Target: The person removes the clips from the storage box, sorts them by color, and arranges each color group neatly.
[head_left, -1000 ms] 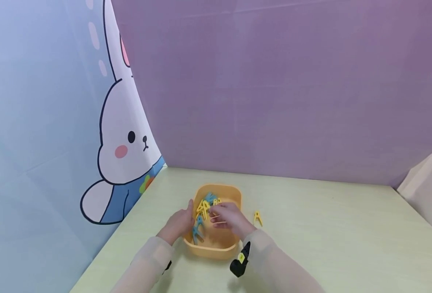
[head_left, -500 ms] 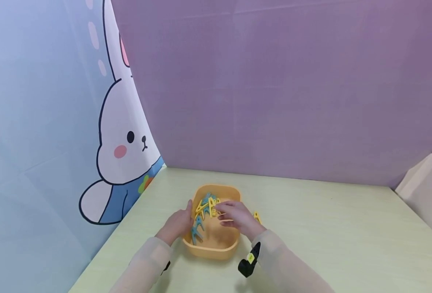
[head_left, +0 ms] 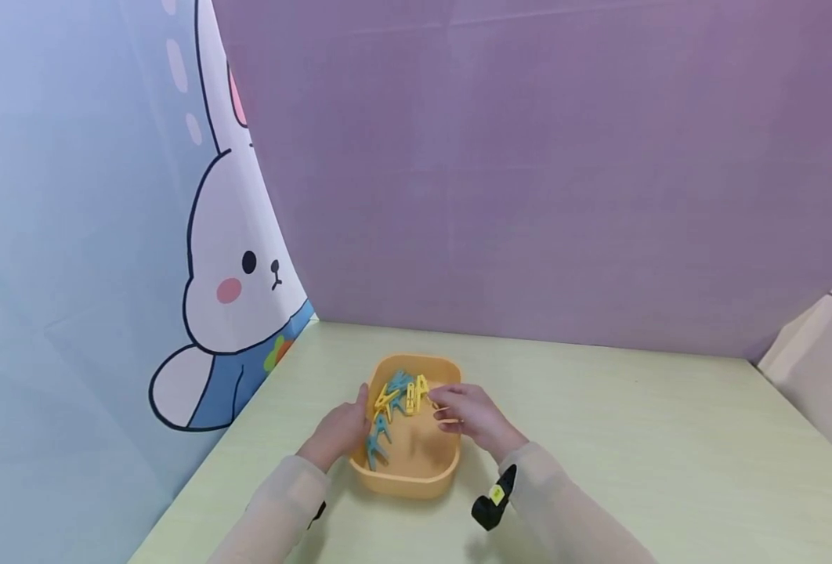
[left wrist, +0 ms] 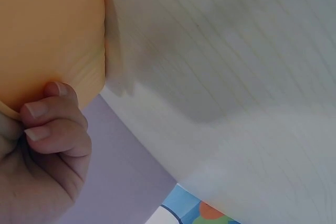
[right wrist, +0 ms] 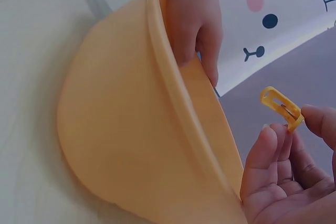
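An orange plastic basket (head_left: 409,487) sits on the table with blue and yellow clothespins inside. My left hand (head_left: 343,429) grips its left wall; in the left wrist view the curled fingers (left wrist: 58,137) lie against the basket's outside (left wrist: 47,35). Over the basket's right side, my right hand (head_left: 474,417) pinches a yellow clothespin (right wrist: 283,107) between thumb and fingers, as the right wrist view shows. Several blue clothespins (head_left: 377,451) lie along the left side and far end. Another yellow clothespin (head_left: 385,401) rests among them.
The pale wood-grain table (head_left: 642,439) stretches far to the right of the basket. A purple backdrop (head_left: 529,172) stands behind it, and a blue sheet with a cartoon rabbit (head_left: 240,258) hangs at the left.
My right hand has moved right, from the middle of the basket to its right side. It now covers the loose yellow clothespin seen earlier on the table. My left hand stays on the basket.
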`<state>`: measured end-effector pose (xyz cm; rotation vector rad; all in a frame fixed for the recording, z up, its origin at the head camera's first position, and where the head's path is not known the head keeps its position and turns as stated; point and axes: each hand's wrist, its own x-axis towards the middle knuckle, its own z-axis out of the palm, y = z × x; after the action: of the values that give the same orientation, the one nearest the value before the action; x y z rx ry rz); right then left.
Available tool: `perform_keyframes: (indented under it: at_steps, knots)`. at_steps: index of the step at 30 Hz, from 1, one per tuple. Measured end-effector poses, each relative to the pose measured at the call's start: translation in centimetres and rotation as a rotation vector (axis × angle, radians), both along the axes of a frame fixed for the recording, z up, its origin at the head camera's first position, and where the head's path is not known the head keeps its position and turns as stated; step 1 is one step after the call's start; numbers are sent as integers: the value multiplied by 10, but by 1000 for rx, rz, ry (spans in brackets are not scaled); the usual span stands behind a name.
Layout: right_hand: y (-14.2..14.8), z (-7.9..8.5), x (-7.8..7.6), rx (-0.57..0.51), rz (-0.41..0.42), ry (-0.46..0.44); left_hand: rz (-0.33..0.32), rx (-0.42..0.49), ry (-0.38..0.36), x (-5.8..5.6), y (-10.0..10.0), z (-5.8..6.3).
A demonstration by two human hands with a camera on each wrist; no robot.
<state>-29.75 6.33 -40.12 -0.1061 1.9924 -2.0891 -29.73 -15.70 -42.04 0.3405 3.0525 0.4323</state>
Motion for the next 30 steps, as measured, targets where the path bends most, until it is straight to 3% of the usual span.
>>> perform_keyframes:
  at_steps: [30]
  knots:
    - [36,6,-7,23,-69,-4,-7,-18,10,-3,-1,-2]
